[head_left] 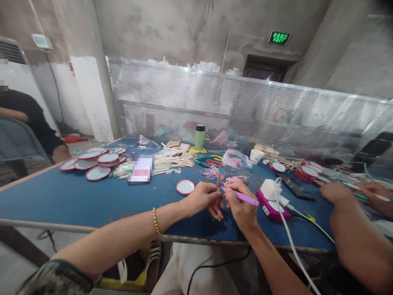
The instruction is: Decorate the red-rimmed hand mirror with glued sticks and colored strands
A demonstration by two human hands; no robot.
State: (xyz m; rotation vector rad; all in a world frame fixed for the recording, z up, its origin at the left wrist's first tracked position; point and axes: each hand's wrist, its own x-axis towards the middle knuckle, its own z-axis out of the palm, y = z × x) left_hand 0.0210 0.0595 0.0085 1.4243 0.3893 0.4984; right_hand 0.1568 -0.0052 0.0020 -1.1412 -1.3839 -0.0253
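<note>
My left hand point(202, 197) is closed on a thin, flat wooden stick point(219, 177), which stands upright above the fingers. My right hand point(243, 211) grips a slim purple pen-shaped tool point(245, 198), its tip close to the stick near my left fingertips. Whether tip and stick touch, I cannot tell. Left of my hands a round white disc with a red rim point(185, 187) lies on the blue table point(147, 211). Behind them sit a pile of small pink and white pieces point(212, 173) and a pinkish packet point(236, 179).
Red-rimmed discs point(98, 173) are stacked left, beside a phone point(141, 169) and wooden sticks point(178, 160). Pliers point(211, 160) and a green bottle point(199, 138) stand behind. A purple power strip point(273, 207) with cables is right, near a co-worker's hands point(340, 191).
</note>
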